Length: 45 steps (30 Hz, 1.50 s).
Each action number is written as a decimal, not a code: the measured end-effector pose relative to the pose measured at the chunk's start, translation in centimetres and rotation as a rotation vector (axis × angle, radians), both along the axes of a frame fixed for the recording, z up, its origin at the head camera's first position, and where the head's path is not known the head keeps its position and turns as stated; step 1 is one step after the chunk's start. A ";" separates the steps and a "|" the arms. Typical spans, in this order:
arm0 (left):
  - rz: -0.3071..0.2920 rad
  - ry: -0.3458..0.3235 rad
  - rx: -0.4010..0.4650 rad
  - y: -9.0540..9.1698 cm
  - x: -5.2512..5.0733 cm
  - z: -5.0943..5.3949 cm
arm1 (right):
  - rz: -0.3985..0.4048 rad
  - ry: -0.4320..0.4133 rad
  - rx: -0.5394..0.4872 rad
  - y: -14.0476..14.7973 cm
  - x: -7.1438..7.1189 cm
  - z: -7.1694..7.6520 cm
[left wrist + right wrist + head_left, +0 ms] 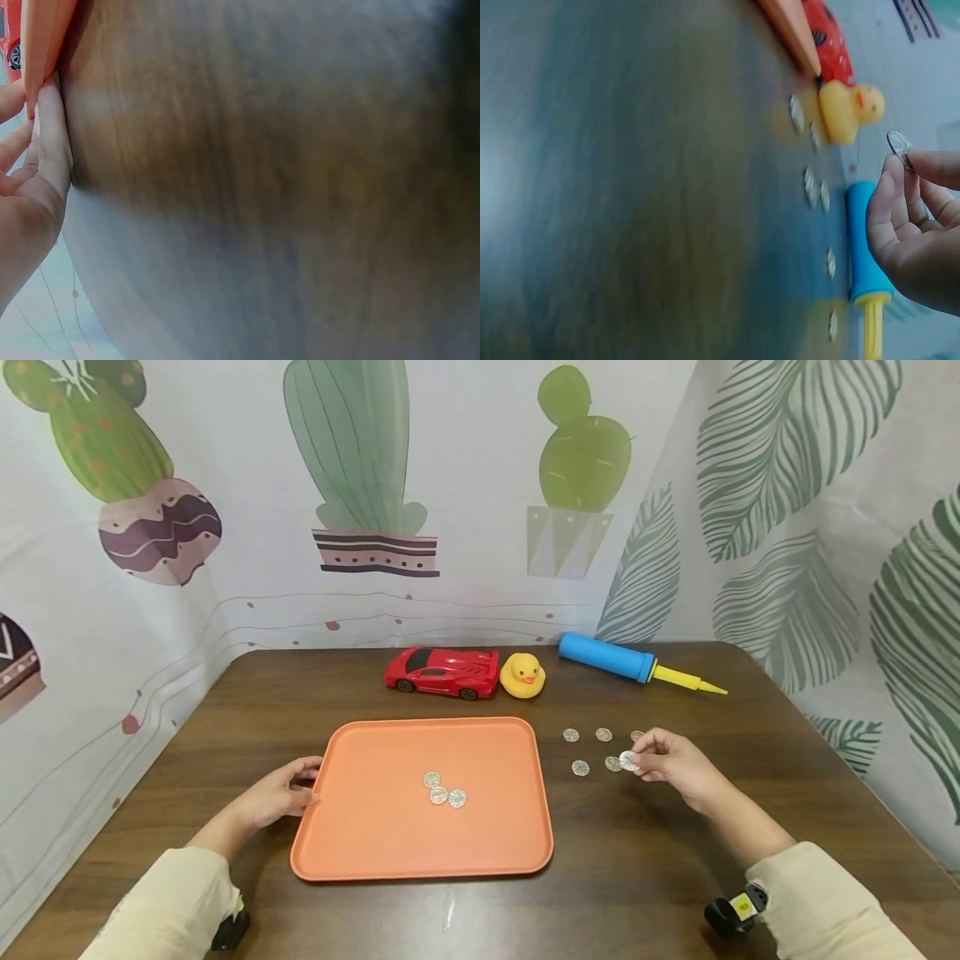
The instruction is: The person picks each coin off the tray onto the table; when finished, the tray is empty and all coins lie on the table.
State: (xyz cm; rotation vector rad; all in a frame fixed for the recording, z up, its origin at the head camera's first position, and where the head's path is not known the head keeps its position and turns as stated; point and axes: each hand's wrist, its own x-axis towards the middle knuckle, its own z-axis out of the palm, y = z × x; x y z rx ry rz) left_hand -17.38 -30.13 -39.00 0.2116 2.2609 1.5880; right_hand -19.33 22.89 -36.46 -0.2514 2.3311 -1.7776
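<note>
Between thumb and fingers, my right hand (678, 766) pinches a silvery coin (628, 762) above the table, right of the tray; the coin (899, 147) stands tilted at the fingertips in the right wrist view. Several coins (581, 768) lie on the wood around and beneath that hand, one partly hidden by it. Three more coins (438, 796) sit close together near the middle of an orange tray (360, 835). At the tray's left edge, my left hand (273, 793) holds the rim, with a digit (54, 142) at its underside in the left wrist view.
Along the back of the brown table (615, 893) stand a red toy car (442, 673) and a yellow rubber duck (522, 676). A blue hand pump (607, 657) with a yellow nozzle lies at the back right. Behind hangs a cactus-print cloth (480, 485).
</note>
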 end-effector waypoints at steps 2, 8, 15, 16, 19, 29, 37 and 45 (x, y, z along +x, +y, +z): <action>0.003 0.001 -0.004 0.0 0.0 0.0 | -0.018 0.005 0.038 0.6 0.0 -0.3; 0.007 0.012 -0.021 0.1 0.1 0.1 | -0.059 0.022 0.154 1.6 -0.4 -1.0; -0.013 0.028 0.003 0.1 0.2 0.1 | -0.069 0.005 0.275 2.5 -1.0 -1.7; -0.011 0.029 0.001 0.1 0.2 0.1 | -0.066 0.004 0.289 2.6 -1.1 -1.9; 0.002 0.027 -0.009 0.1 0.2 0.1 | -0.062 0.008 0.336 2.8 -1.6 -2.3; 0.014 0.020 -0.042 0.4 0.3 0.2 | -0.091 0.022 0.473 2.6 -2.6 -2.6; 0.016 0.023 -0.041 0.4 0.3 0.0 | -0.109 0.012 0.541 2.6 -2.7 -2.6; 0.019 0.030 -0.023 0.4 0.2 -0.1 | -0.107 -0.021 0.459 2.8 -2.4 -2.5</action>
